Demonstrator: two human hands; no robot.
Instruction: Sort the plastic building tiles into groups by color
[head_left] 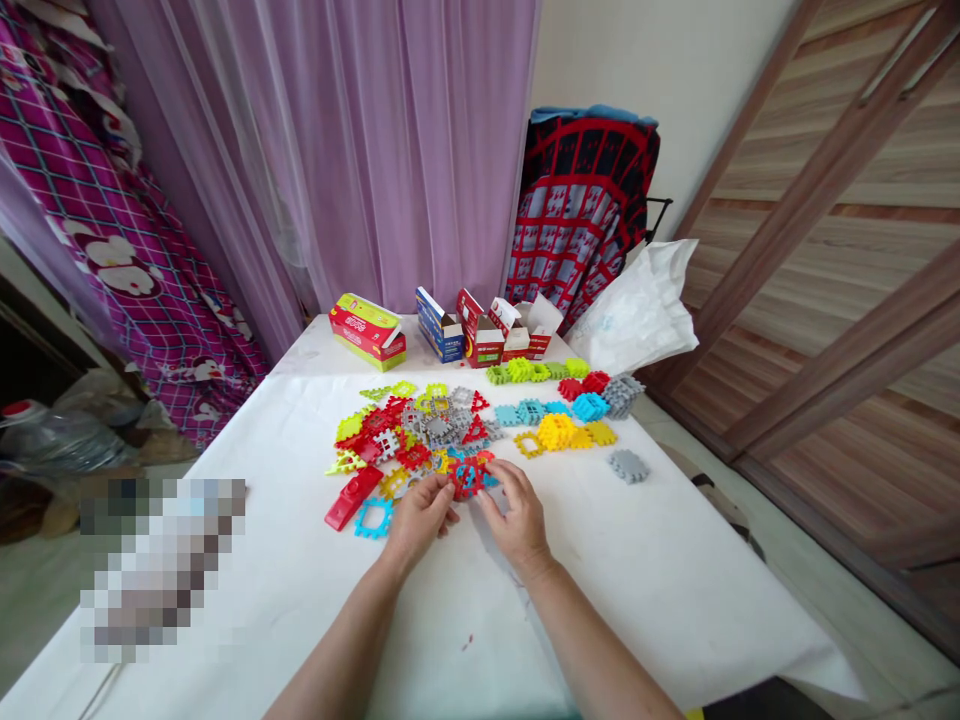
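Between my two hands, at the near edge of a heap, is a red openwork interlocking tile (468, 478) with blue showing through its gaps. My left hand (421, 515) is closed, with thumb and fingers at the tile's left side. On the right side, the thumb and index finger of my right hand (519, 515) meet the tile's edge; the other fingers curve loosely. Just beyond lies a mixed heap of grey interlocking tiles (439, 428) along with red, green and yellow ones. A blue square frame tile (373, 518) and a red block (352, 498) lie beside my left hand.
Sorted tiles stand to the right: yellow tiles (556, 432), blue tiles (589, 406), green tiles (521, 370) and a grey stack (622, 396). A lone grey tile (628, 466) lies nearer. Small cardboard boxes (441, 325) and a white plastic bag (637, 312) are behind.
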